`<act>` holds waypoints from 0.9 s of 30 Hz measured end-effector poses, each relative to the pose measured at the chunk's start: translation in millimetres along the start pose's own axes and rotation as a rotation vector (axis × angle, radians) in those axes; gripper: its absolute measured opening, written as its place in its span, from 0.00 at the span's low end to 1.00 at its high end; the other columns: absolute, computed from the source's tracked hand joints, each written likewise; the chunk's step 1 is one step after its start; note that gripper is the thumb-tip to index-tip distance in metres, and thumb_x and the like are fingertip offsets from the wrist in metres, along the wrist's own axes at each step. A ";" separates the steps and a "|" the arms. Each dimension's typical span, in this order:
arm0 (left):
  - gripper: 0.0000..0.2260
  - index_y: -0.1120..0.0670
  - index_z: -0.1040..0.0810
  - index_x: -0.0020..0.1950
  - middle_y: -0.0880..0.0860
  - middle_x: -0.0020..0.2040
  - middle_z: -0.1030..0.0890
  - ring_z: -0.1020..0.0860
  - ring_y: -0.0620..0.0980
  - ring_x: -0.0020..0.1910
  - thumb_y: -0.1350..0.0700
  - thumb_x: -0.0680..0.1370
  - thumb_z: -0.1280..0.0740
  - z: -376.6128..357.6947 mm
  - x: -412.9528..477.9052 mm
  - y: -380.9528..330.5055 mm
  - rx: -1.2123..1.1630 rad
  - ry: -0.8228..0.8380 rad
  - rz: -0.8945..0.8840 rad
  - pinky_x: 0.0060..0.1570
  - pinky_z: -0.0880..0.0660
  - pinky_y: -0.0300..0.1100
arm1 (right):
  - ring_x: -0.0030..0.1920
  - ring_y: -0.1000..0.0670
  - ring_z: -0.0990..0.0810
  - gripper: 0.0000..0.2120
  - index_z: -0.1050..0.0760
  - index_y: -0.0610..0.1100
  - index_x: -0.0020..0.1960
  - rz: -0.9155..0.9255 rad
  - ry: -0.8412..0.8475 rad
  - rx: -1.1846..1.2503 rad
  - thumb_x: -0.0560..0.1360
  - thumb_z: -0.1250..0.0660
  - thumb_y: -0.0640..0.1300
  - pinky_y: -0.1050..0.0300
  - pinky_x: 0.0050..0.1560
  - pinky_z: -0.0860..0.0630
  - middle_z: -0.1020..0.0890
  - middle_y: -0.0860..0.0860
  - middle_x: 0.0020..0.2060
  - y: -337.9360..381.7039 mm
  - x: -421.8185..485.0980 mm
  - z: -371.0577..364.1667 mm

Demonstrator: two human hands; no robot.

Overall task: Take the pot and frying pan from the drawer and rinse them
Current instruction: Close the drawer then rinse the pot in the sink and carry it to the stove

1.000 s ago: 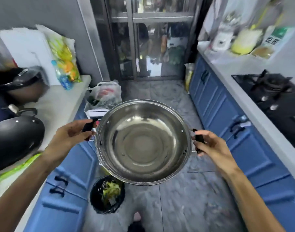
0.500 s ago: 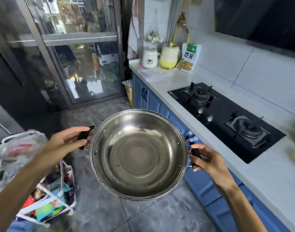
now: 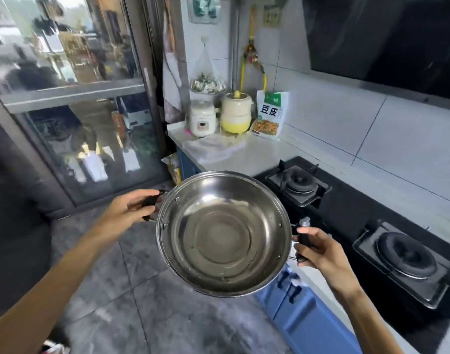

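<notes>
A round stainless-steel pot (image 3: 222, 233) with two black side handles hangs in the air over the grey floor, tilted so its empty inside faces me. My left hand (image 3: 131, 209) grips the left handle. My right hand (image 3: 321, 254) grips the right handle, close to the counter's front edge. The frying pan and the drawer are out of view.
On the right a white counter (image 3: 254, 157) carries a black two-burner gas hob (image 3: 359, 226), with blue cabinet doors (image 3: 303, 318) below. Two small cookers (image 3: 218, 116) and a food packet (image 3: 269, 114) stand at the far end. A glass sliding door (image 3: 73, 111) is at left.
I have turned to the right with the pot held in both hands. The left counter with the black wok and the bin left the view; the hob side now fills the right.
</notes>
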State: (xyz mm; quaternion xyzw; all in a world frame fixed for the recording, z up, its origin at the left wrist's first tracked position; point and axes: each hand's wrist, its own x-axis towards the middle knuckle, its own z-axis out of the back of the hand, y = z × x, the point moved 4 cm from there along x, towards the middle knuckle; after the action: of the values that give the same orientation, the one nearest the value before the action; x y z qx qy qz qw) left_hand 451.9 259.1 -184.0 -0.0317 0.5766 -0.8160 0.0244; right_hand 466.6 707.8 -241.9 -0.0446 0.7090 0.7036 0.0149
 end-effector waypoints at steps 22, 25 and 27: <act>0.16 0.43 0.17 0.59 0.45 0.59 0.15 0.19 0.46 0.61 0.61 0.76 0.26 -33.2 513.2 104.1 0.095 0.376 0.010 0.62 0.23 0.47 | 0.43 0.47 0.19 0.14 0.22 0.39 0.59 -0.118 -0.332 0.032 0.76 0.31 0.28 0.57 0.39 0.16 0.17 0.41 0.50 -45.3 360.9 -45.1; 0.15 0.43 0.17 0.55 0.50 0.61 0.16 0.18 0.50 0.61 0.62 0.76 0.26 -51.1 564.2 117.1 0.124 0.452 0.027 0.61 0.21 0.50 | 0.40 0.53 0.17 0.15 0.22 0.41 0.58 -0.147 -0.392 0.024 0.76 0.31 0.28 0.58 0.37 0.16 0.17 0.42 0.48 -56.7 391.8 -46.1; 0.15 0.44 0.17 0.54 0.52 0.61 0.17 0.17 0.49 0.58 0.64 0.76 0.26 -65.2 593.3 124.1 0.127 0.482 0.033 0.57 0.19 0.47 | 0.38 0.55 0.17 0.15 0.22 0.42 0.57 -0.169 -0.430 0.017 0.75 0.31 0.27 0.58 0.36 0.17 0.17 0.41 0.48 -67.3 409.7 -45.2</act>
State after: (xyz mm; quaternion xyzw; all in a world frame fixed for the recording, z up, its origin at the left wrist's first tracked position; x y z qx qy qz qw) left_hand -144.3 233.6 -308.6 0.1747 0.5139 -0.8341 -0.0984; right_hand 66.2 644.9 -343.0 0.0475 0.6891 0.6873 0.2247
